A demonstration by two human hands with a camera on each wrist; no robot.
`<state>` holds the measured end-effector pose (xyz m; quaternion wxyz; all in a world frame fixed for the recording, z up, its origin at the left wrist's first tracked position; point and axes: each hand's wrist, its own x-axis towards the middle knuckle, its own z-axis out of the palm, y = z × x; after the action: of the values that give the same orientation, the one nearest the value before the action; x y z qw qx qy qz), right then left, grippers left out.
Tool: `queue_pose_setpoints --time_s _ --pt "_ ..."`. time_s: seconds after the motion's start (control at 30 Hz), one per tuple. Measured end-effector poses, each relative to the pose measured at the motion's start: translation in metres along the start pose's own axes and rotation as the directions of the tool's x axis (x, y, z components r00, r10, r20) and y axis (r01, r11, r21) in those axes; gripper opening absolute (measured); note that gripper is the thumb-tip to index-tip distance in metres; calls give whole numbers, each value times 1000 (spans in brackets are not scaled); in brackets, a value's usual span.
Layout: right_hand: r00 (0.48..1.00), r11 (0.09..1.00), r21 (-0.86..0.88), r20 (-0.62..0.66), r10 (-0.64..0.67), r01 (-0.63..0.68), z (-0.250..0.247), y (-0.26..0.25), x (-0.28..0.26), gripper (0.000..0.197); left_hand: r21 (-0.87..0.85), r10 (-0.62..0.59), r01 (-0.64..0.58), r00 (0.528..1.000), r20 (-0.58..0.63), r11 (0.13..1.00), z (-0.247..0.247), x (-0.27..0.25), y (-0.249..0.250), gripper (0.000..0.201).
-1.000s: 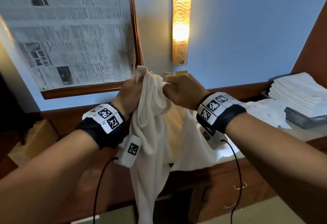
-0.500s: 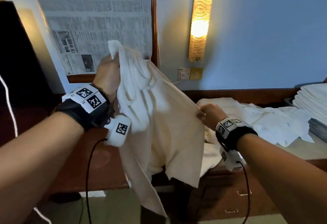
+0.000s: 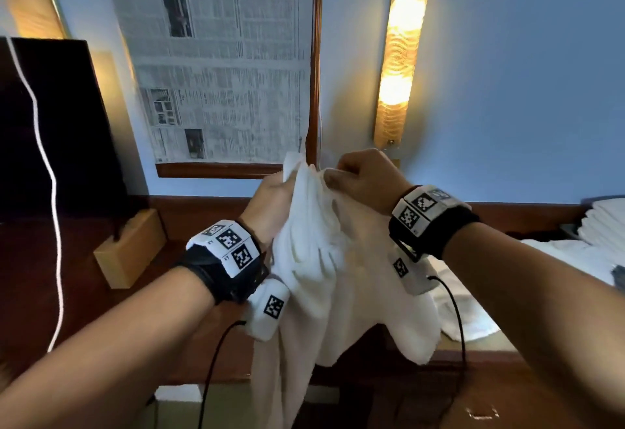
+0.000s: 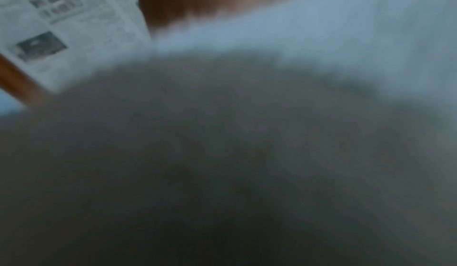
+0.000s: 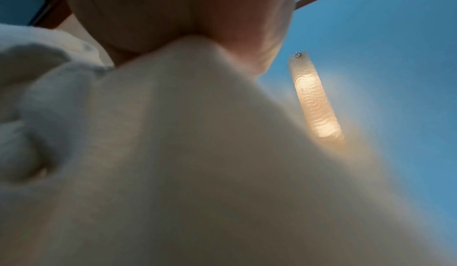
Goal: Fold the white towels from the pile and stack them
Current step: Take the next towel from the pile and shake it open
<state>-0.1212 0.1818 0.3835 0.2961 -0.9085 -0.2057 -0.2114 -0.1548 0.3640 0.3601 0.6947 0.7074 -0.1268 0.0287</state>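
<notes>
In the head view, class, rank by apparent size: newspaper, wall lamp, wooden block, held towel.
1. Newspaper
2. Held towel, enlarged by nearness, so these two are unsure
3. Wall lamp
4. Wooden block

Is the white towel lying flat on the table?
No, the white cloth towel hangs in the air, held up by the left hand and right hand.

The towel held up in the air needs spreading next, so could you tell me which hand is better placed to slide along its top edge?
Probably the right hand: it pinches the towel lightly at the top edge, while the left hand grips a bunched corner and can anchor.
</notes>
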Motion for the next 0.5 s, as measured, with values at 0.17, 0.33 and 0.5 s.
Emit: queue_pose_setpoints --time_s 0.17,0.33,0.5 --pt "968 986 -141 221 116 -86 13 5 -11 19 131 111 -90 980 -166 987 -36 14 28 42" --pt "929 932 -216 167 331 -293 12 40 -36 29 122 232 -205 935 -268 971 -70 30 38 21" --pt "897 892 -131 36 441 -433 3 55 -49 20 78 283 -273 899 -335 959 -85 36 34 34"
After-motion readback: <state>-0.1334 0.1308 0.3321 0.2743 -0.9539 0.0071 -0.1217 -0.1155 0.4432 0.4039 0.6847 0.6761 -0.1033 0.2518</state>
